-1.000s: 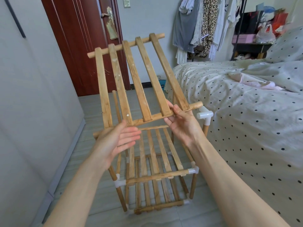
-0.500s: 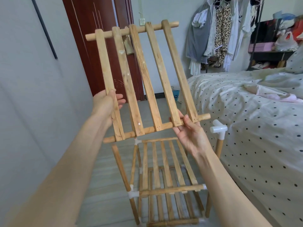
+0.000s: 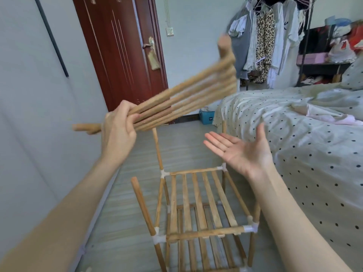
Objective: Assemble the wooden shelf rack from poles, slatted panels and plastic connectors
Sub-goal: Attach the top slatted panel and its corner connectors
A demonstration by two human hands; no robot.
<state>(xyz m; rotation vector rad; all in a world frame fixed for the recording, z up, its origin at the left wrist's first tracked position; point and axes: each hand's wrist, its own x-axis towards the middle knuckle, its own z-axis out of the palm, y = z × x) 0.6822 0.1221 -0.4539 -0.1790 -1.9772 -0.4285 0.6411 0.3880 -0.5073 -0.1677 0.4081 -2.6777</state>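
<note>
Wooden slatted panel [image 3: 172, 99] now swings edge-on and motion-blurred, gripped only by the left hand [image 3: 117, 132], fingers curled round its near rail; the right hand [image 3: 238, 150] has let go and hangs palm-up, fingers spread, beside it. Half a second ago both hands held it flat-on. Likely reorienting it to seat on the rack [image 3: 198, 209] below the fingers, whose top poles lack a shelf.

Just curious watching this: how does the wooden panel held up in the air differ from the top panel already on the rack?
The held panel is gripped by the left hand, tilted nearly edge-on and blurred; the fitted panel lies flat and sharp. The held panel's end pole is bare; the fitted panel's poles sit in white connectors. Both are light wooden slats on round poles.
</note>
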